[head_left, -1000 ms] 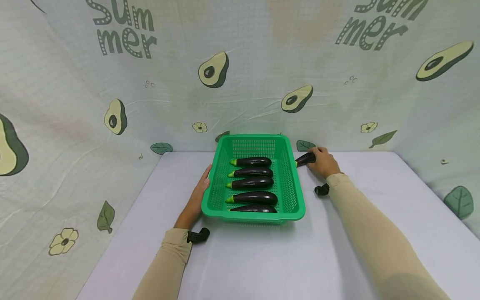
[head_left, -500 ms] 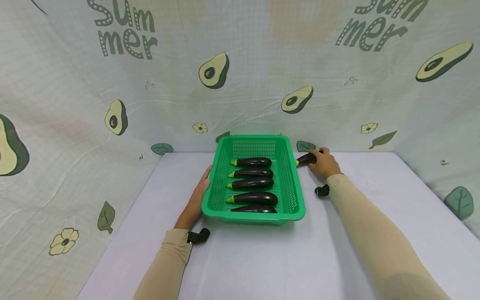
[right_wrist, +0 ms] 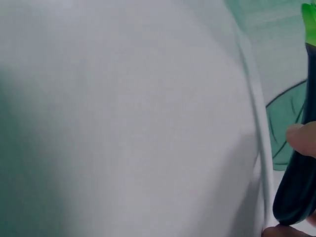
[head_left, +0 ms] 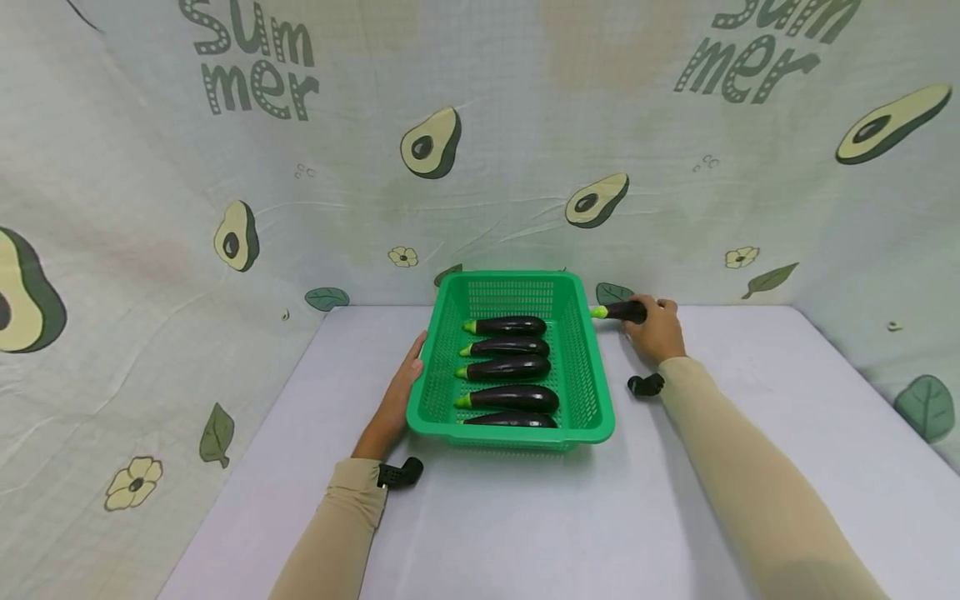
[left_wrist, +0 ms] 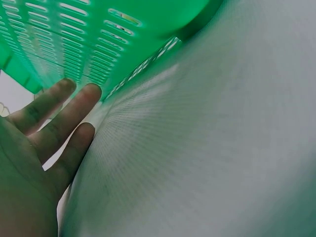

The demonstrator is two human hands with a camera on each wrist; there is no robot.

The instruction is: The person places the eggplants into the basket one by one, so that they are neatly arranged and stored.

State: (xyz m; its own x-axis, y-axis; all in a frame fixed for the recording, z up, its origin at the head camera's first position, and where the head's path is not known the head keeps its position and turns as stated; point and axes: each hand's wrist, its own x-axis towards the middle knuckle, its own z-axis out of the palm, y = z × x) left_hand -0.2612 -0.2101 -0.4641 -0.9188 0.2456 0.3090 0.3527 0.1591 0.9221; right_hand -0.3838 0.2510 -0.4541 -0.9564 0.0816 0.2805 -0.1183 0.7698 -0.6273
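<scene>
My right hand (head_left: 657,330) grips a dark purple eggplant (head_left: 625,312) by its rounded end, just right of the basket's far right corner; its green stem end points left. In the right wrist view the thumb lies across the eggplant (right_wrist: 297,182), which shows at the right edge. My left hand (head_left: 395,397) rests along the left side of a green plastic basket (head_left: 602,400). Seen from the left wrist, its fingers are fairly straight beside the slotted wall (left_wrist: 89,44). Inside the basket several eggplants (head_left: 510,368) lie in a row, stems to the left.
The basket stands on a white-covered table (head_left: 510,525). Close behind the table's far edge hangs a pale cloth (head_left: 495,108) printed with avocados, leaves and lettering. A black wrist camera (head_left: 401,472) sits at the left wrist, another camera (head_left: 646,385) at the right.
The right hand has raised the eggplant slightly and turned it closer to level, its stem now clear at the basket's right rim. My left hand has stayed at the basket.
</scene>
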